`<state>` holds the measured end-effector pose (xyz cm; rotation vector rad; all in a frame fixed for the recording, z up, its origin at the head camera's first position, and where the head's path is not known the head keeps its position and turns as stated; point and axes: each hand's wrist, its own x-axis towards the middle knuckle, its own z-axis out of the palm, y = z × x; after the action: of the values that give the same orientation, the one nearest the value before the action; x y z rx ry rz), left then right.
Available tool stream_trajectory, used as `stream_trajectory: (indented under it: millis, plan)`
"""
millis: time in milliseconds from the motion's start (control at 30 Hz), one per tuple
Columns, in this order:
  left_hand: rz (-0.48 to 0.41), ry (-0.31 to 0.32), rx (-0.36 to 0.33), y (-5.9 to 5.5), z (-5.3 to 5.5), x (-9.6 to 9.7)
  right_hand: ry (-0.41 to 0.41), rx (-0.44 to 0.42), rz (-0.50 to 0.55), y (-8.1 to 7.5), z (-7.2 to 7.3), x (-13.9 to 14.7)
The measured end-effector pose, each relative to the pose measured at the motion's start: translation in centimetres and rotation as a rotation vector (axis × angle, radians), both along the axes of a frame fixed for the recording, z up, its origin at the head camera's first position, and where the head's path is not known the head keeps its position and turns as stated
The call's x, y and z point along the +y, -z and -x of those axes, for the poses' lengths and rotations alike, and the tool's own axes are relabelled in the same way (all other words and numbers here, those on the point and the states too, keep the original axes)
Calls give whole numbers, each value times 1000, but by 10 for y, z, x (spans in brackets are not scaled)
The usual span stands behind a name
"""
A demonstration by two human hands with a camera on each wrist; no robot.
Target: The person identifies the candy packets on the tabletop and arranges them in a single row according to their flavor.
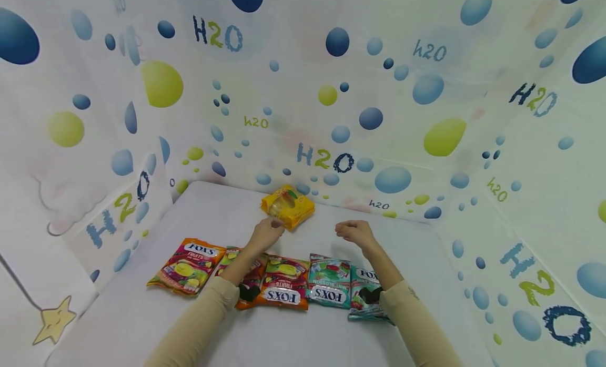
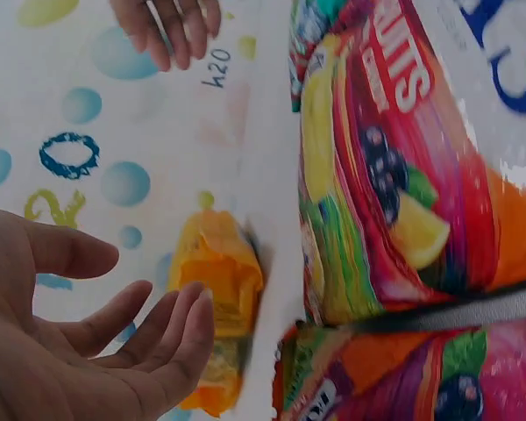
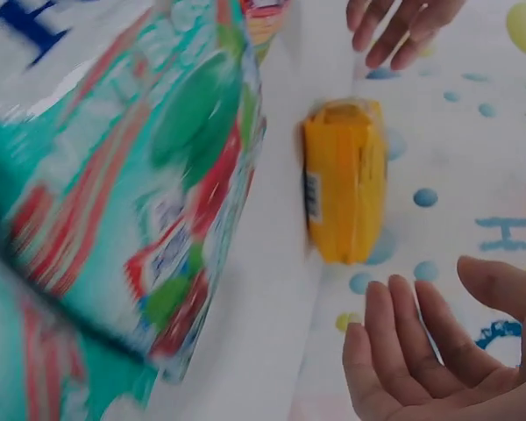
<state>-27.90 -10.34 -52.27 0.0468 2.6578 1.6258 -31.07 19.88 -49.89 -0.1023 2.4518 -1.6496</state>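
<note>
At the back of the white table a yellow packet (image 1: 293,206) with a see-through window lies by the wall. My left hand (image 1: 266,234) hovers at its near left side, fingers loosely bent and holding nothing; in the left wrist view a gap shows between thumb and fingers. Farther right, my right hand (image 1: 357,233) is raised over the table, its fingers (image 3: 394,342) relaxed and apart from the packet. Beneath the forearms lies a row of FOX'S candy bags: an orange-red fruits bag (image 1: 285,283), another (image 1: 227,259) partly covered by the left arm, and teal mint bags (image 1: 330,281), (image 1: 364,275).
One more orange-red FOX'S bag (image 1: 187,267) lies angled at the left end of the row. A white curtain-like wall (image 1: 303,109) printed with blue and green bubbles encloses the table (image 1: 293,340) at the back and both sides.
</note>
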Motion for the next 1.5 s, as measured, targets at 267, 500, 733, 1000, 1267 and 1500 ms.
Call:
stream_trajectory:
  millis: [267, 500, 733, 1000, 1267, 1500]
  plan:
    - [6, -99, -32, 5, 19, -16, 65, -37, 57, -2, 32, -51]
    - [35, -89, -64, 11, 37, -17, 135, 3, 12, 1, 47, -63]
    - [37, -107, -100, 9, 55, -24, 167, 55, -95, 7, 71, -78]
    - [25, -149, -175, 23, 67, -23, 175, 50, -276, 23, 84, -94]
    - [-97, -136, -215, 25, 69, -12, 186, 44, -324, 38, 85, -93]
    - [-121, -175, -231, 24, 74, -12, 147, 9, -294, 44, 87, -103]
